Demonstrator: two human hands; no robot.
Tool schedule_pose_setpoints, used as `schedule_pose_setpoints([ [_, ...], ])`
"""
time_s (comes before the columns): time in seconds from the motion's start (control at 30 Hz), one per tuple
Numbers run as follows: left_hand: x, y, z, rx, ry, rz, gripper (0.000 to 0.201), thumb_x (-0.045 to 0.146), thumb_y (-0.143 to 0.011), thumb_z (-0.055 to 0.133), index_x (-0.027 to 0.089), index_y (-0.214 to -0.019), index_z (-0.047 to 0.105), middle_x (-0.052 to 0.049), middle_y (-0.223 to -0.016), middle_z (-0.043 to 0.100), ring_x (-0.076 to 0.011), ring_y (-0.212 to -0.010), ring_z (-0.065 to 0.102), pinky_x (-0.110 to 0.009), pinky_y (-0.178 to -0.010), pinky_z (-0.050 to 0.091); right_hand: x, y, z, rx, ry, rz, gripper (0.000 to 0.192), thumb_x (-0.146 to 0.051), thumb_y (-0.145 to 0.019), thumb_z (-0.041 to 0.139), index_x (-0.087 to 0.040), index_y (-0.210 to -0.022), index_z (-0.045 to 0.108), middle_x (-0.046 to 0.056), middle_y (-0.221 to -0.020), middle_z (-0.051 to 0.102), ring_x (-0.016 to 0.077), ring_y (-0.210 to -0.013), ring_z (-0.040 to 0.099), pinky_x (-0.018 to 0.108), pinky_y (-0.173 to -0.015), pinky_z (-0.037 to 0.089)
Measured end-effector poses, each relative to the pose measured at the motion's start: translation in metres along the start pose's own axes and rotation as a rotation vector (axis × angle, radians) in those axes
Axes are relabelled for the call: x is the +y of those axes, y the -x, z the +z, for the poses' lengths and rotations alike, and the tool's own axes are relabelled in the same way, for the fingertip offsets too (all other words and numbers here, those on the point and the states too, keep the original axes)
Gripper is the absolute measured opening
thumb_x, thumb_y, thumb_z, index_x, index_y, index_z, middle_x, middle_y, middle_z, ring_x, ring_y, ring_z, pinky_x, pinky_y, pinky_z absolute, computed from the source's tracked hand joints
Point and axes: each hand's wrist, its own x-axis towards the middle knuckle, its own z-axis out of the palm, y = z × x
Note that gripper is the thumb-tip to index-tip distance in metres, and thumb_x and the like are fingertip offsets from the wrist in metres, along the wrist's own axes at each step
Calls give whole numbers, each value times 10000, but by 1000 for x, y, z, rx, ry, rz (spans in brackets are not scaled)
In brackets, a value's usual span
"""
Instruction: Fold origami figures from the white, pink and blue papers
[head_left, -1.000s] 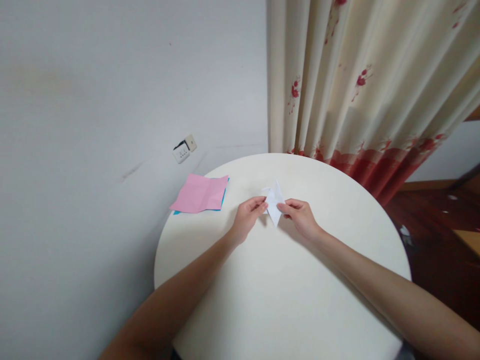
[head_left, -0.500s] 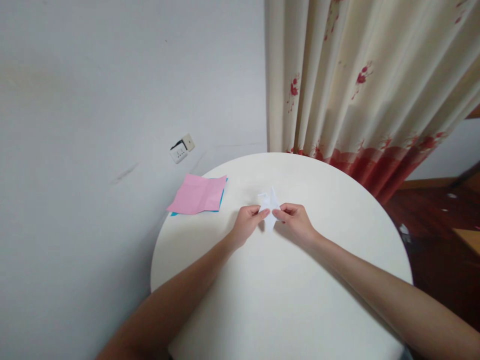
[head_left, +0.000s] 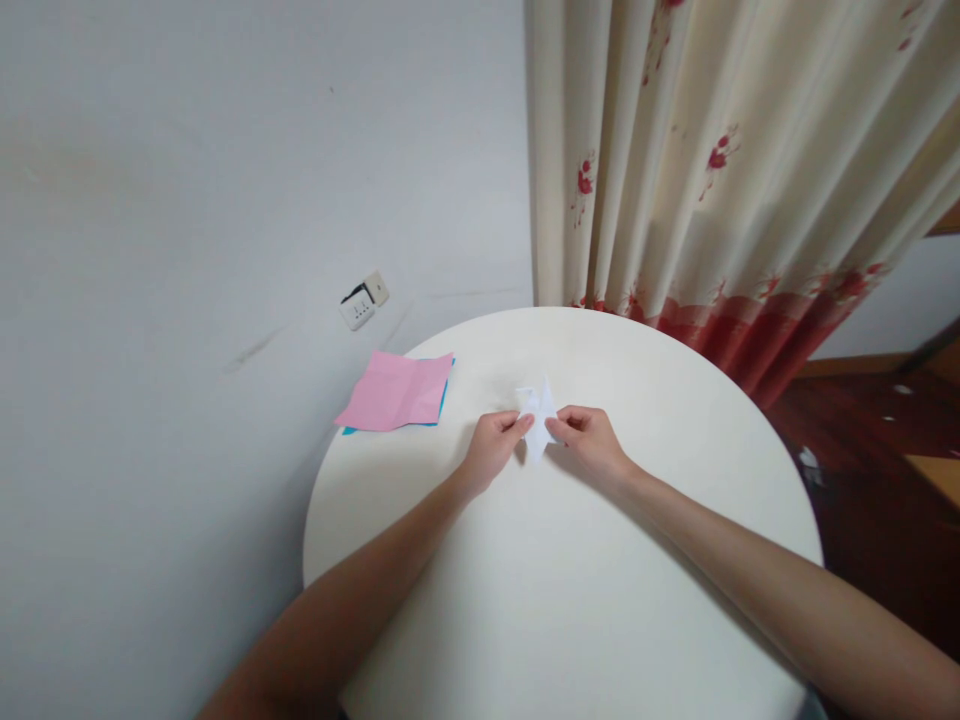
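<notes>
A white folded paper crane [head_left: 538,432] is held above the white round table [head_left: 570,590], between my two hands. Its thin bent head and a pointed tail rise at the top, and a wing points down toward me. My left hand [head_left: 495,443] is closed on the crane's left side, thumb on top of the paper. On the other side, my right hand [head_left: 589,436] pinches the paper between thumb and fingers. The fingertips beneath the crane are partly hidden.
Creased pink paper [head_left: 401,390] lies over blue paper [head_left: 444,400] at the table's left edge. Behind that is a wall with a socket [head_left: 358,308]. A cream curtain [head_left: 675,200] with red flowers hangs at the back right, and dark wooden floor [head_left: 862,440] shows beyond the table.
My left thumb has shifted slightly left on the crane, so the thumbs sit a little farther apart. Both hands keep their hold; the papers lie as before.
</notes>
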Motion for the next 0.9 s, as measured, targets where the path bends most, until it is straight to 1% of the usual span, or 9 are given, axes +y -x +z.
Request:
schedule_pose_setpoints([
  [0.17, 0, 0, -1, -42, 7, -7, 363, 503, -707, 756, 153, -635, 690, -22, -603, 637, -174, -610, 593, -270, -580, 444, 0, 2, 1, -16, 16, -3, 307, -445, -684, 730, -156, -630, 640, 0, -592, 593, 112, -548, 457, 261, -543, 334],
  [0.3, 0, 1, -1, -36, 7, 9, 372, 516, -690, 766, 149, -670, 705, -25, -611, 643, -178, -620, 601, -267, -577, 450, 0, 3, 3, -12, 17, -1, 316, -446, -675, 732, -159, -616, 615, -9, -576, 567, 107, -538, 434, 259, -535, 312],
  [0.57, 4, 2, -1, -58, 2, -2, 418, 544, -700, 744, 130, -683, 694, -25, -627, 641, -147, -609, 576, -235, -566, 416, 0, 3, 5, -37, 28, -8, 340, -449, -692, 696, -174, -572, 536, -38, -542, 475, 93, -532, 383, 246, -522, 290],
  [0.7, 4, 2, -1, -73, 12, -6, 414, 538, -720, 727, 128, -685, 686, -22, -630, 633, -134, -590, 551, -234, -569, 398, 0, 3, 5, -66, 44, -11, 354, -463, -700, 688, -177, -566, 527, -36, -539, 467, 93, -528, 374, 247, -514, 278],
  [0.9, 5, 2, -4, -56, -27, 9, 407, 527, -774, 678, 135, -666, 695, -18, -627, 641, -125, -588, 537, -231, -579, 390, -1, 4, 4, -54, 34, 5, 392, -494, -685, 709, -183, -565, 502, -34, -535, 476, 90, -521, 373, 246, -503, 264],
])
